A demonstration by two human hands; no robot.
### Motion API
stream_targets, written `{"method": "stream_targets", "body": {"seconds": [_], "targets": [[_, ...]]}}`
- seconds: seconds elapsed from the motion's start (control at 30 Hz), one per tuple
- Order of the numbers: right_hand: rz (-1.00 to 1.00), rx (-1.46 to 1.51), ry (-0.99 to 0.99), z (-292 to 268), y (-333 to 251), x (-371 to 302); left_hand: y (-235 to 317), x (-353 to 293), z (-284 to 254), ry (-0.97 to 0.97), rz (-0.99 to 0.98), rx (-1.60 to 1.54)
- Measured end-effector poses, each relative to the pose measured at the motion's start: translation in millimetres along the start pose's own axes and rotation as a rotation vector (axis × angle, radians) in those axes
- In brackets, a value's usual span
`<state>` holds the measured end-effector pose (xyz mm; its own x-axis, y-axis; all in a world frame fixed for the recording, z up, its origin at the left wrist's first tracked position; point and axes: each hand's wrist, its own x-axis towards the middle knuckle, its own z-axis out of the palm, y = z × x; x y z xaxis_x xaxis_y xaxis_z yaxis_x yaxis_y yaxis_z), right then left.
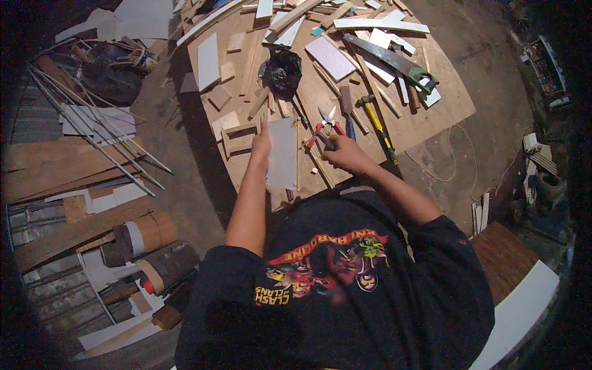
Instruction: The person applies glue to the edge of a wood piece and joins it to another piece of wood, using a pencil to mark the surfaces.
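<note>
My left hand (261, 147) grips the left edge of a white rectangular board (283, 154) near the front of the work table, its fingers pointing away from me. Just left of that hand is a small open wooden frame (236, 135). To the right of the board, my right hand (346, 155) is closed around a short dark tool (324, 141), whose kind I cannot make out. Red-handled snips (327, 121) lie just beyond it with their blades apart. A hammer with a yellow and black handle (379, 128) rests farther right.
Wood offcuts crowd the far side of the plywood table (441, 120). Among them lie a green-handled handsaw (391, 60) and a black plastic bag (282, 73). Boards and thin rods (102, 132) are piled on the left. A pale cord (438, 177) trails across the floor on the right.
</note>
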<state>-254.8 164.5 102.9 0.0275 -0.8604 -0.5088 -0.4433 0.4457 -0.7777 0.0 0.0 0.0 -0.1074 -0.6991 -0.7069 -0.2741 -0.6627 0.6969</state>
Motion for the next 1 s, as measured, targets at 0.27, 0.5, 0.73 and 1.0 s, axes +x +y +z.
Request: {"method": "stream_targets", "body": {"seconds": [0.27, 0.5, 0.73, 1.0], "targets": [[-0.367, 0.077, 0.181, 2, 43, -22, 9, -21, 24, 0.236, -0.005, 0.04], [-0.486, -0.191, 0.67, -19, 48, -43, 34, -50, 22, 0.292, -0.06, -0.255], [0.246, 0.55, 0.097, -37, 138, 54, 18, -33, 12, 0.139, -0.05, -0.518], [0.272, 0.589, 0.004, -37, 183, 95, 32, -49, 30, 0.046, 0.033, -0.462]]}}
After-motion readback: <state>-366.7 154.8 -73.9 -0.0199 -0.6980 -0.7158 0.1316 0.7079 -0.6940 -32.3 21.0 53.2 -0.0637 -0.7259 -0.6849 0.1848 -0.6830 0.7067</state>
